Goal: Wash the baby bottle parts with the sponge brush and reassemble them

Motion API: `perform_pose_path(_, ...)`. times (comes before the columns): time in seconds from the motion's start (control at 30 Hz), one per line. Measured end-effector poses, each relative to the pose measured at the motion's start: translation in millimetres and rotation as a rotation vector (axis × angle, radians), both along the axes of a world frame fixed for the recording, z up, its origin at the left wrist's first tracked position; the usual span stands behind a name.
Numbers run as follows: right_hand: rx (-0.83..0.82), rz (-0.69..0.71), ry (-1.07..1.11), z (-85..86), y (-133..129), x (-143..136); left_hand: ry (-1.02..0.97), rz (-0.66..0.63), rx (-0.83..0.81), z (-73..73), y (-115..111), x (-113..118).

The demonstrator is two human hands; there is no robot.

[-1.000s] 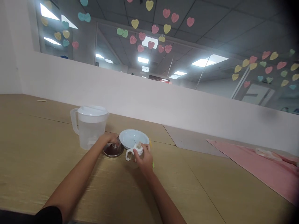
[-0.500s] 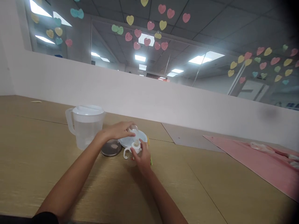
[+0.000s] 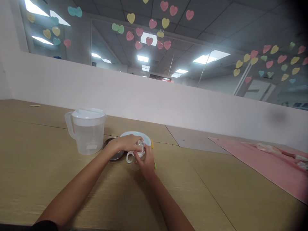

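A baby bottle [image 3: 135, 165] with a white collar and a white curved handle stands on the table in front of me. My right hand [image 3: 147, 160] wraps round its collar from the right. My left hand [image 3: 131, 143] comes over from the left and grips a clear cap [image 3: 140, 142], which sits over the bottle's teat. Behind the hands lies a pale blue plate [image 3: 134, 133]. A round metal dish [image 3: 117, 156] is partly hidden beneath my left wrist.
A lidded clear pitcher [image 3: 88, 134] holding liquid stands left of the hands. Something yellow [image 3: 152, 143] is at the plate's right edge. A pink cloth [image 3: 260, 163] lies far right, and a white wall [image 3: 144, 99] rises behind the table.
My left hand has moved down and slightly right, bringing the clear cap from above the teat onto the bottle's top. My right hand has kept its hold on the bottle.
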State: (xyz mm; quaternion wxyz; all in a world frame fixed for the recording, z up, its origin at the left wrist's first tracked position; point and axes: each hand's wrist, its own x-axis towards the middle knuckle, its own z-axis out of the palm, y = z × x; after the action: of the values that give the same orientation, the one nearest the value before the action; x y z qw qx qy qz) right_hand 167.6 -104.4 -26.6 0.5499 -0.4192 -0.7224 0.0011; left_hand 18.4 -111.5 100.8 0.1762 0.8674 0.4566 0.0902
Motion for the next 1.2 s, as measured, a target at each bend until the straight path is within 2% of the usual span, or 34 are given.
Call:
perform_pose_path(0.37,-0.041,0.021,-0.025,5.5,-6.3,-0.1,0.001,-0.009,0.027,-2.3,1.4,1.4)
perform_pose_path(0.67,-0.009,0.025,-0.02,2.5,-3.5,-0.6,-0.006,-0.018,0.029,-1.6,-2.3,1.7)
perform_pose_path(0.97,-0.028,0.099,0.013,2.5,-5.4,-0.2,0.003,-0.001,0.03,1.4,-7.3,3.1)
perform_pose_path(1.2,-0.043,0.062,0.049,1.1,-5.9,-0.3,0.03,-0.018,0.074,-2.2,-5.8,6.0)
